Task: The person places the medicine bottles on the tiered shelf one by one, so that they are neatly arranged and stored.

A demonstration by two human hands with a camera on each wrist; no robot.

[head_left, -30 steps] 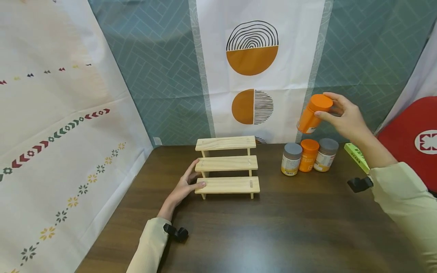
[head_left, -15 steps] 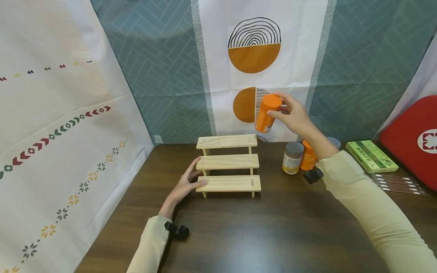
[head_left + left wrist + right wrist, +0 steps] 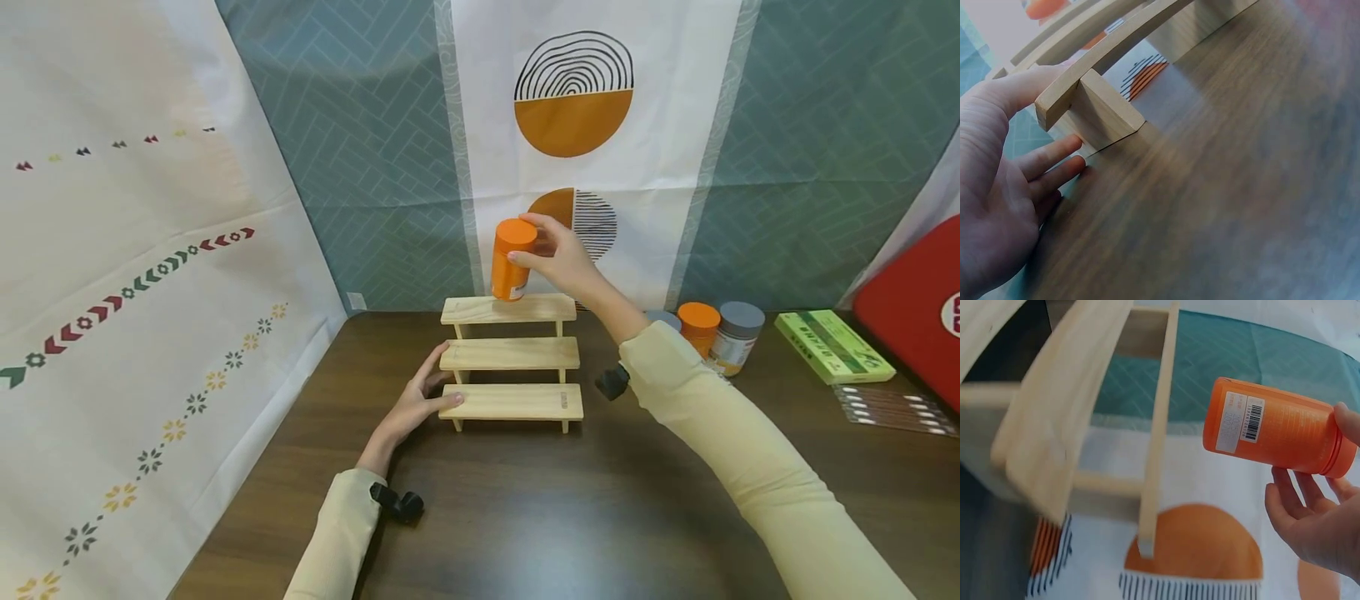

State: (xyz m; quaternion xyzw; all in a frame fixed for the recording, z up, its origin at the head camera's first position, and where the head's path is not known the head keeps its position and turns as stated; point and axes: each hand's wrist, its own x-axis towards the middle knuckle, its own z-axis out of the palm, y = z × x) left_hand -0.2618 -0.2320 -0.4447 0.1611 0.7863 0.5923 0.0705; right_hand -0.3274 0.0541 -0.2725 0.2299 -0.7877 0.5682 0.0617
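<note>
Our right hand [image 3: 562,261] grips an orange cylindrical plastic jar [image 3: 506,268] near its top. Our relaxed left hand [image 3: 412,407] touches pale wooden tiers [image 3: 512,355].

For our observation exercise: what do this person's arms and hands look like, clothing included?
The left hand and right hand are bare. The left sleeve and right sleeve are plain pale cream. A small black device sits at each wrist.

The head view looks forward and down across the bench [image 3: 525,508]. The wrist views sit close, facing the left hand [image 3: 1007,206] and right hand [image 3: 1325,531]; all three share the wooden rack [image 3: 512,355].
</note>
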